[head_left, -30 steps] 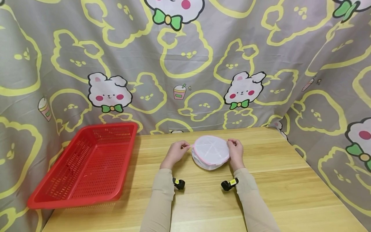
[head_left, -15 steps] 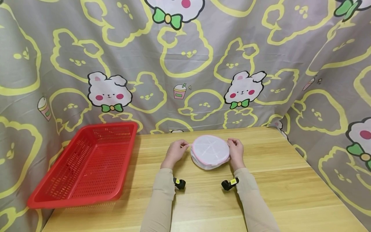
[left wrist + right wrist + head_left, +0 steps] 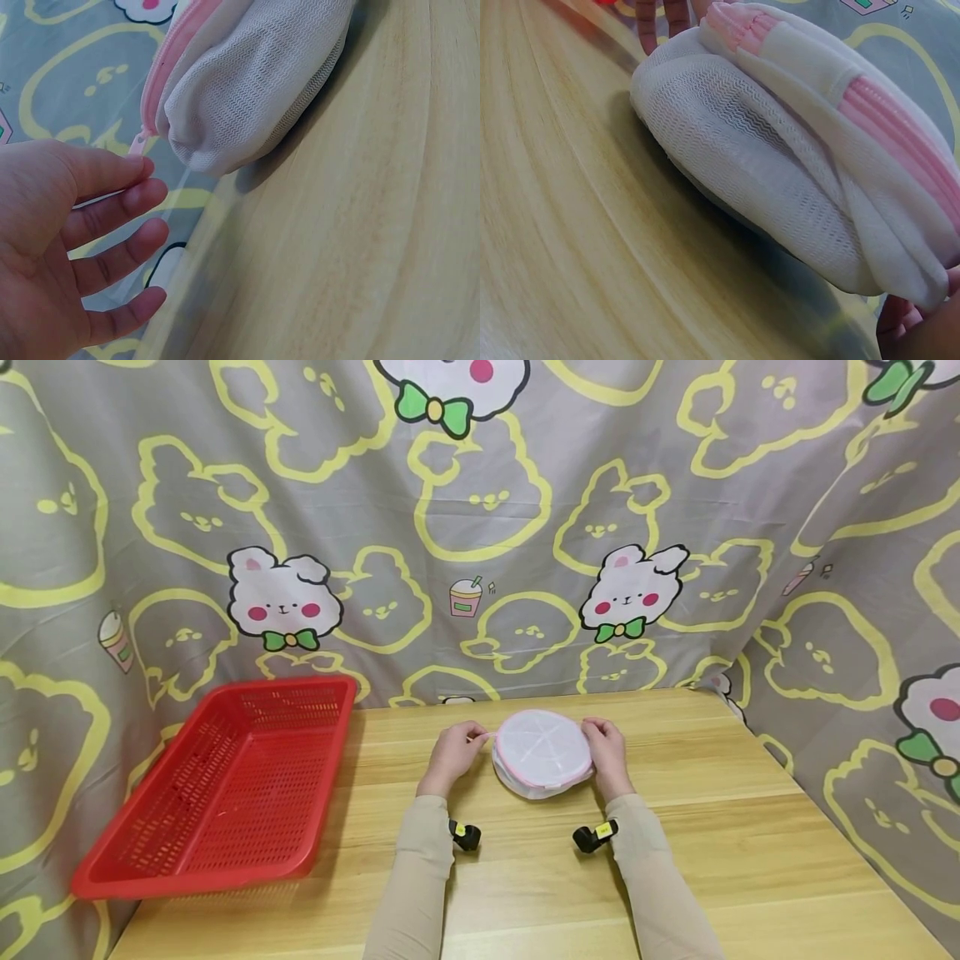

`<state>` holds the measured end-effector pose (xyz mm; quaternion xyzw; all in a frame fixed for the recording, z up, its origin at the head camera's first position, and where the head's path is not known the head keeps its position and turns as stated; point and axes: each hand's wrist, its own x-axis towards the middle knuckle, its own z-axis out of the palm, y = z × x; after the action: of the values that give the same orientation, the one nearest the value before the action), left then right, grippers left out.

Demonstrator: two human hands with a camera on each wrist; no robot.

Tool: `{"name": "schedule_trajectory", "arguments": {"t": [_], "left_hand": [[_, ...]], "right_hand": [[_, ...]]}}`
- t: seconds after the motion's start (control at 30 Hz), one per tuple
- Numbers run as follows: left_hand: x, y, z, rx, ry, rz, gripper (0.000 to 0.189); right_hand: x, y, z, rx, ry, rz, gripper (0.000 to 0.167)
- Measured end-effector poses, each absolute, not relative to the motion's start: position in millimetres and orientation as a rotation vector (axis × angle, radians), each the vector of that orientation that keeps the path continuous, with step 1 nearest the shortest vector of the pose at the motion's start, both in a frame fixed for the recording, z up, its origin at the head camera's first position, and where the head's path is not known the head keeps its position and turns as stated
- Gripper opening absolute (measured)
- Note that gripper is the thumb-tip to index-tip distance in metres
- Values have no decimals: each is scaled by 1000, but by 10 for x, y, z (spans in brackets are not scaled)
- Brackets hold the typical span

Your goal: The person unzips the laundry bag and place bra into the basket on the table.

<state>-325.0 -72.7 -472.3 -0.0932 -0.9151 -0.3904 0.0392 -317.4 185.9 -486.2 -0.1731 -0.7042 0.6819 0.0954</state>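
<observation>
A round white mesh laundry bag [image 3: 543,752] with a pink zipper [image 3: 900,139] around its top edge is between my two hands. From the left, my left hand [image 3: 455,753] pinches the small pink zipper pull [image 3: 137,142] between thumb and forefinger, the other fingers spread apart below it. My right hand [image 3: 609,752] grips the bag's right edge; in the right wrist view only part of it shows at the lower right corner. The mesh side [image 3: 247,82] sags in soft folds close over the table.
To the left stands a red perforated plastic basket [image 3: 318,827] on the wooden table [image 3: 525,893]. A grey curtain [image 3: 517,527] with cartoon rabbits hangs behind the table and along its sides.
The bag has shifted and tilted slightly between my hands. My right hand has moved a little left along with its edge, while my left hand stays on the zipper pull.
</observation>
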Motion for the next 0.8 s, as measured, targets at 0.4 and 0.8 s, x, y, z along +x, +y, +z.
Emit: {"name": "schedule_trajectory", "arguments": {"t": [0.4, 0.8], "left_hand": [[-3248, -722, -4729, -304, -2795, -1201, 13], [-3263, -715, -4740, -299, -2799, -1208, 13]], "right_hand": [[-3184, 1866, -4889, -448, -2200, 2116, 38], [-3169, 1876, -4880, -405, -2187, 2144, 39]]}}
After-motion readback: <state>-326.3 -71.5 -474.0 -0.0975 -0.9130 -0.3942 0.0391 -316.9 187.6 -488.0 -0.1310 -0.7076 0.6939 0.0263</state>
